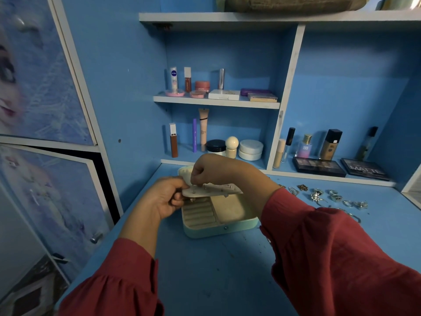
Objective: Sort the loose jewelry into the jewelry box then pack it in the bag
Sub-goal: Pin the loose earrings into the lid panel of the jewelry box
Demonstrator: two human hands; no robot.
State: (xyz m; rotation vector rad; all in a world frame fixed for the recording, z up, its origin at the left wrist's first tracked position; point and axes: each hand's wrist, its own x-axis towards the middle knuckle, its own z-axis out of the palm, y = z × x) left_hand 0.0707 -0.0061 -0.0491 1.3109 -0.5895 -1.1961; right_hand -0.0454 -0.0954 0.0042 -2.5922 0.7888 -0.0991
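Note:
A pale mint jewelry box (pixel 219 229) lies open on the blue desk, with cream ring rolls on its left side and a flat compartment on its right. My left hand (pixel 163 197) grips the left end of a cream earring panel (pixel 216 190) held flat above the box. My right hand (pixel 211 169) pinches a small earring at the panel's top face. Loose silver and gold jewelry (pixel 328 197) lies scattered on the desk to the right of the box. No bag is in view.
Cosmetics bottles, jars and tubes stand on the shelves (pixel 216 101) behind the box. Two dark makeup palettes (pixel 341 167) lie at the back right. A cabinet with picture doors (pixel 45 110) stands along the left. The desk front (pixel 216 270) is bare blue surface.

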